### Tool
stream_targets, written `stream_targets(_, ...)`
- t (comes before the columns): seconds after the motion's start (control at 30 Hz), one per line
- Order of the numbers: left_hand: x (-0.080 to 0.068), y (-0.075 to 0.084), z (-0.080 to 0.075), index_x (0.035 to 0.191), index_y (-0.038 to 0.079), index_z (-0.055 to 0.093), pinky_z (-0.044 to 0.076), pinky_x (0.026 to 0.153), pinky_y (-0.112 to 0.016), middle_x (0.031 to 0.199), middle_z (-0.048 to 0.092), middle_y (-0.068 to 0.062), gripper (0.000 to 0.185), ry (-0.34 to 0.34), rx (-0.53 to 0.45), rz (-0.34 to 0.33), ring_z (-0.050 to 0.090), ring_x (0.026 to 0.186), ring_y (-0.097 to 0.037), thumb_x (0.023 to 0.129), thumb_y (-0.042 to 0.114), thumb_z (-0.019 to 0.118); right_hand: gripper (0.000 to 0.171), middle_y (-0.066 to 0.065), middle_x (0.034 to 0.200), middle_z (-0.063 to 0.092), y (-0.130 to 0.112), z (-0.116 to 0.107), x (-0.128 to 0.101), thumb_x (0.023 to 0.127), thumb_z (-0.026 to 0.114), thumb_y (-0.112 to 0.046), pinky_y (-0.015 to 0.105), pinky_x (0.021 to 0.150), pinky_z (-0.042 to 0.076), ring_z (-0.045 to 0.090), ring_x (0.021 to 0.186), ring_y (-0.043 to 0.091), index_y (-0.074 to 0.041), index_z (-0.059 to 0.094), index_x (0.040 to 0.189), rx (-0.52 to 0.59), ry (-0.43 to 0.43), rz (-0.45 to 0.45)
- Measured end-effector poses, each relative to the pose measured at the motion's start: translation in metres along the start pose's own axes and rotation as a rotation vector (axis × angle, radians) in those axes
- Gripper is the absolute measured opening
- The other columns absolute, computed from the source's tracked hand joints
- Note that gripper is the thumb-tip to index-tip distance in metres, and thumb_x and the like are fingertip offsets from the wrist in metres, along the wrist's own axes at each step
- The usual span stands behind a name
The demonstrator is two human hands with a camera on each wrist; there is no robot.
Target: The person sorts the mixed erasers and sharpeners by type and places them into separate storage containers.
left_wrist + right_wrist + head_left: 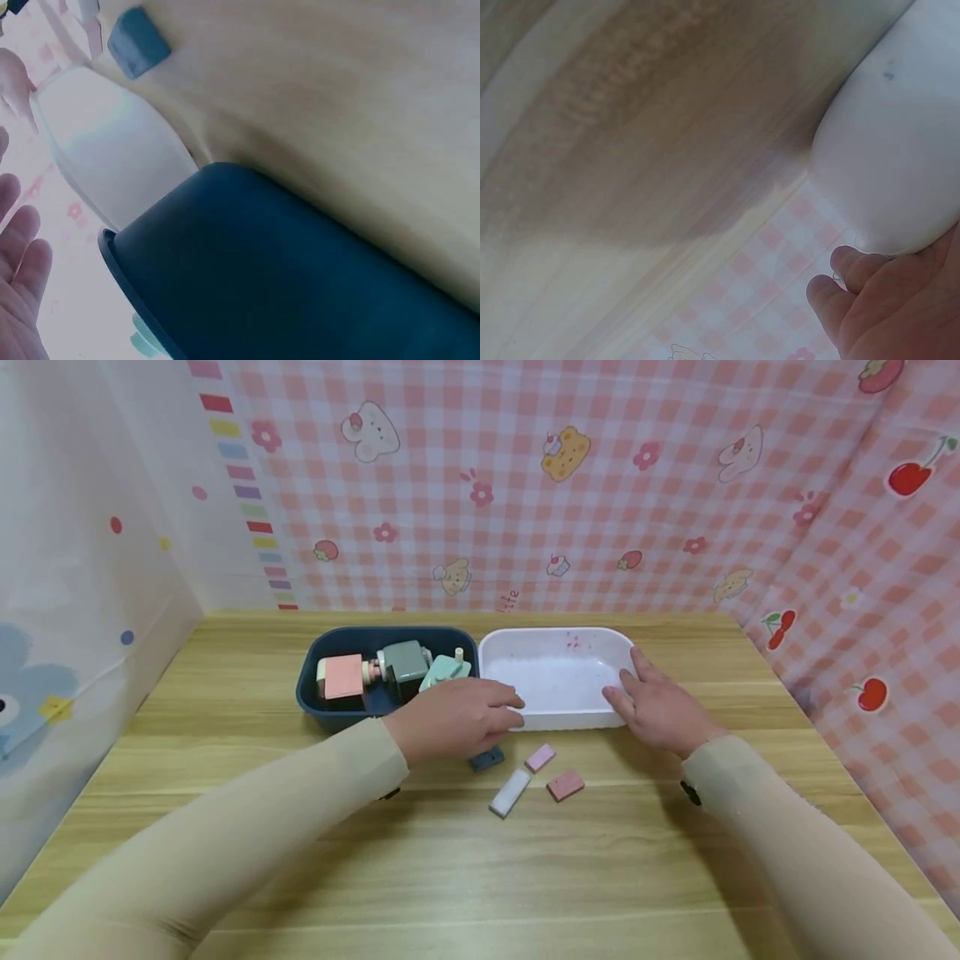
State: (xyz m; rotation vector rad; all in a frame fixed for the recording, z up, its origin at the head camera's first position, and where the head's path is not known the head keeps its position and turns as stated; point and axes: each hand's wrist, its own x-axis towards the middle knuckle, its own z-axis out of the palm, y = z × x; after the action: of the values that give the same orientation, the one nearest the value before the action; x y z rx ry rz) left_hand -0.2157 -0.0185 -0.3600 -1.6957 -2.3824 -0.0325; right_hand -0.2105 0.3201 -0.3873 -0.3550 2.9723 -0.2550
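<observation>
A white plastic bin (562, 719) stands beside a navy bin (309, 706). My right hand (667, 706) grips the white bin's right end, thumb over the rim and other fingers along the outside. In the right wrist view, fingers (832, 300) lie against the white bin's outer wall. My left hand (461, 714) hovers over the front where the bins meet, fingers loosely extended, holding nothing visible. Inside the navy bin lie a pink block-shaped toy (343, 677), a grey-green boxy toy (406, 662) and a mint-green toy (450, 668), partly hidden by my left hand.
Several small blocks lie on the wooden table (450, 877) in front of the bins: a dark blue one (487, 759), a lilac one (540, 757), a white one (510, 792) and a dusty pink one (566, 785). A checked cloth (487, 527) hangs behind the table.
</observation>
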Motion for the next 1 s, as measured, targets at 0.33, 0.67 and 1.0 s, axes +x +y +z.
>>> stream_targets(0.33,-0.033,0.005,0.000,0.131,0.022,0.074,0.054,0.111,-0.040,0.141,0.070,-0.002,0.031,-0.091,-0.124,-0.022,0.067,0.128,-0.020,0.100,0.025,0.074,0.085,0.031,0.173,0.000,0.000,-0.001,0.001,0.112,0.021,-0.059,0.060,0.130,0.018,0.011,0.160,0.051,0.011,0.031,0.158,-0.002,-0.002,0.001)
stream_targets(0.67,-0.036,0.005,0.011,0.140,0.024,0.069,0.052,0.113,-0.040,0.148,0.065,0.001,0.037,-0.256,-0.161,-0.076,0.063,0.134,-0.020,0.103,0.025,0.070,0.085,0.031,0.173,-0.001,0.001,0.002,0.001,0.112,0.021,-0.060,0.060,0.130,0.017,0.010,0.161,0.050,0.010,0.031,0.159,0.000,-0.008,0.001)
stream_targets(1.0,-0.030,0.006,0.020,0.140,0.023,0.068,0.049,0.117,-0.042,0.152,0.061,0.003,0.035,-0.348,-0.167,-0.126,0.060,0.136,-0.019,0.106,0.023,0.065,0.085,0.030,0.174,0.000,0.002,0.001,0.001,0.112,0.022,-0.060,0.060,0.130,0.017,0.010,0.161,0.050,0.010,0.032,0.159,0.001,0.002,0.000)
